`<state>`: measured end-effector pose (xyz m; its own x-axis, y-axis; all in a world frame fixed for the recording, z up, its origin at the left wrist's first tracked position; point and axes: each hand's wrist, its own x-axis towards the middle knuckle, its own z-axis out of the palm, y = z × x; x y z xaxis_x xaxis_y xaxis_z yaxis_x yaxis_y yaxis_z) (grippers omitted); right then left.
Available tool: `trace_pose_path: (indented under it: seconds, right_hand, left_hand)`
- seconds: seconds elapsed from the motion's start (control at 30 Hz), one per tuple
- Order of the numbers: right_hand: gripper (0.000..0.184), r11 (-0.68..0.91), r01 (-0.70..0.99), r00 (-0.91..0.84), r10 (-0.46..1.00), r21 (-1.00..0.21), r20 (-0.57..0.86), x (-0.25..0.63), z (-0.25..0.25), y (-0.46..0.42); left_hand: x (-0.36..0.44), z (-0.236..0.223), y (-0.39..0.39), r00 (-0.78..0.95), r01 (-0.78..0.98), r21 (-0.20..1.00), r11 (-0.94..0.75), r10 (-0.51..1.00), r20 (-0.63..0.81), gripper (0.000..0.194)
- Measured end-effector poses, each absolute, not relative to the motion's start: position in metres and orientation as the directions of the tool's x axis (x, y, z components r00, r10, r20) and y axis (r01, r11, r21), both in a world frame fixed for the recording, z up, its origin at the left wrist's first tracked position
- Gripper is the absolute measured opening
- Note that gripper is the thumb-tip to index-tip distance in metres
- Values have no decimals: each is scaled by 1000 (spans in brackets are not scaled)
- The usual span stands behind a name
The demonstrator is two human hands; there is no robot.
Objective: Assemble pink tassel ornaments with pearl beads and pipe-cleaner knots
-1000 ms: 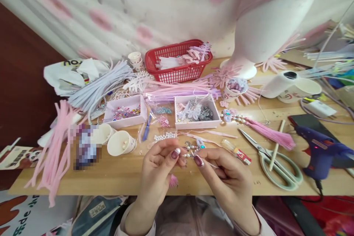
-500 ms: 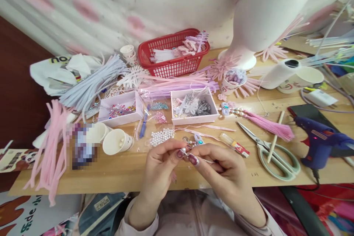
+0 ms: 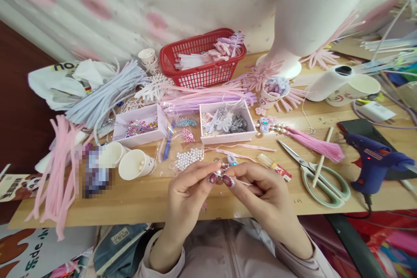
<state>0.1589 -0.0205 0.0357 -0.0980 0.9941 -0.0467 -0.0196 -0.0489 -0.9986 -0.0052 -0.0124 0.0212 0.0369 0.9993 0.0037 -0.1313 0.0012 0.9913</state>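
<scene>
Currently both hands meet above the near edge of the tabletop (image 3: 143,202); clock read from the joined fingertips, 12 straight away from the wearer. Left hand (image 3: 189,197) comes in from 7 to 8 o'clock, thumb and forefinger pinching a beaded ornament (image 3: 232,160) at its pale, pearly end. Right hand (image 3: 262,193) enters from 4 o'clock, thumb tip drawn in close to the left one. What lies between its fingers is covered; cannot tell if it pinches too.

Ornament's lavender loop and blue-green gem show just past the fingertips, between 1 and 2 o'clock, nearer the right forefinger; its middle is mostly hidden by fingers. Pink wisp (image 3: 204,205) near 7 o'clock, below the left hand, too small to tell if joined.

Round about: loose white pearls (image 3: 190,157) at 10, near the left hand. White box (image 3: 228,139) of trimmings at 12; red basket (image 3: 200,79) well beyond, slightly toward 11. Paper cup (image 3: 130,167) at 9, tilted, pale beads inside. Clear-and-red tube (image 3: 280,171) at 3, just beside the right hand. Scissors (image 3: 306,169) farther out at 3, under a pale stick (image 3: 322,156); blue glue gun (image 3: 369,160) beyond them. Pink tassel (image 3: 314,142) near 2.
</scene>
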Motion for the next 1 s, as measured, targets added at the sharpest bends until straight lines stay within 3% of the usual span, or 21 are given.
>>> trace_pose_path:
  seconds: [0.23,0.43,0.63,0.87,1.0]
  right_hand:
    - [32,-30,14,-75,997,-999,-31,159,36,-21]
    - [19,-15,-43,-75,997,-999,-12,158,38,-20]
    - [19,-11,-31,-84,996,-999,-8,157,37,-21]
    - [12,76,148,-103,993,-986,61,163,37,-26]
    - [12,114,253,-122,989,-961,85,173,25,-32]
  left_hand:
    - [-5,21,-15,42,-104,994,29,999,-25,17]
    - [-7,19,-16,65,-117,993,5,998,2,20]
    - [-6,21,-15,65,-112,993,39,997,-31,17]
    - [-13,8,-15,27,-148,987,59,998,-56,15]
    - [-16,3,-14,-1,-266,948,173,984,-180,15]
